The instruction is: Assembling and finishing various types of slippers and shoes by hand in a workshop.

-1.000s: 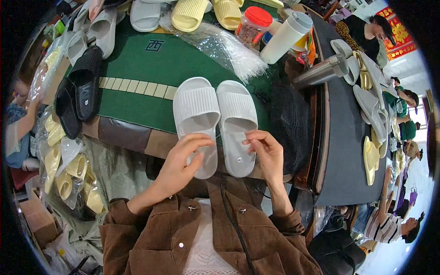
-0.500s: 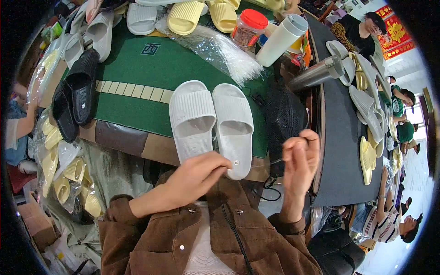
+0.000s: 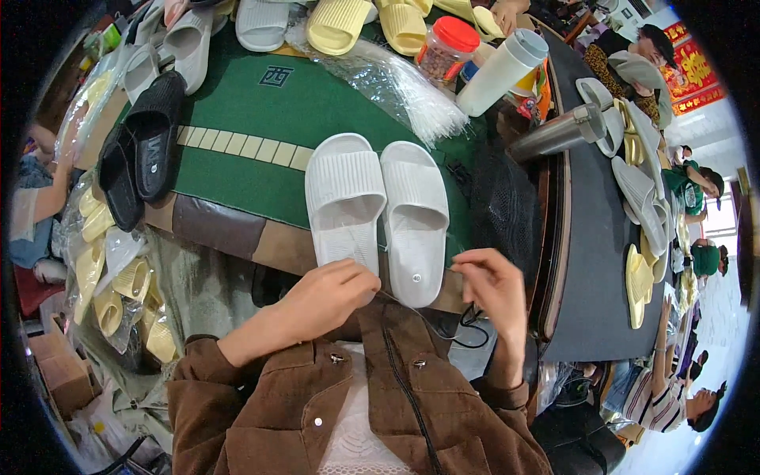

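Observation:
A pair of light grey slide slippers, the left slipper [image 3: 346,186] and the right slipper [image 3: 416,214], lies side by side with toes pointing away from me, heels at the near edge of the green mat [image 3: 237,103]. My left hand [image 3: 324,297] is closed in a pinch over the left slipper's heel. A thin pale strand [image 3: 404,304] runs from its fingertips toward the lower right. Just right of the right slipper, my right hand [image 3: 495,289] is raised with thumb and fingers pinched together. What it pinches is too fine to make out.
Black slippers [image 3: 154,134] lie at the left. Beyond the mat are a bundle of clear plastic strands [image 3: 427,111], a red-lidded jar [image 3: 448,47], a white bottle [image 3: 503,71] and yellow slippers [image 3: 340,24]. A metal tumbler [image 3: 558,131] leans beside the dark table [image 3: 590,269]. Other people sit at the right.
My right hand has come down and left toward the right slipper, its fingers now pinched. My left hand has shifted slightly left, off the right slipper's heel. The view has shifted a little.

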Tool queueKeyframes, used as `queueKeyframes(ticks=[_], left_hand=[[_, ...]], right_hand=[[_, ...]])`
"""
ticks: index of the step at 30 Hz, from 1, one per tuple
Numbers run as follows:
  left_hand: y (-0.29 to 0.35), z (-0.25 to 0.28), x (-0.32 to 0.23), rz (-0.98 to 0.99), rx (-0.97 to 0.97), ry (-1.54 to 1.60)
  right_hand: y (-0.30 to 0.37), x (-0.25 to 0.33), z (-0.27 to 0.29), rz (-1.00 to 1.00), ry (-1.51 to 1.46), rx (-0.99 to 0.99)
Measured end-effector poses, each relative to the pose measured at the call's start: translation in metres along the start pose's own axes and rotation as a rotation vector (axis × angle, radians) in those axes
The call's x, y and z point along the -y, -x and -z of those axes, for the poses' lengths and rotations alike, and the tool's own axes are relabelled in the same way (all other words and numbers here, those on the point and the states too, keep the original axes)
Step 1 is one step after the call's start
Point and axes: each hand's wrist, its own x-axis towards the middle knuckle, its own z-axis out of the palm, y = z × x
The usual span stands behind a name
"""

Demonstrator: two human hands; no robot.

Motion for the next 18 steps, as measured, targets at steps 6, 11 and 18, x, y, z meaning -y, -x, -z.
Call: queueKeyframes(ticks=[6,11,18], left_hand=[[-0.019,-0.004,0.025,0.102,-0.167,-0.063],[-0.034,-0.009,0.028,0.234,-0.204,-0.165],[-0.071,-0.006,0.042,0.427,-0.025,-0.208]], right_hand=[[-0.029,-0.009,-0.039,0.317,0.384,0.049],[-0.058,-0.020,-0.062,0.590,0.662,0.003],[-0.100,-0.022,-0.065,0.261,0.603,0.142]])
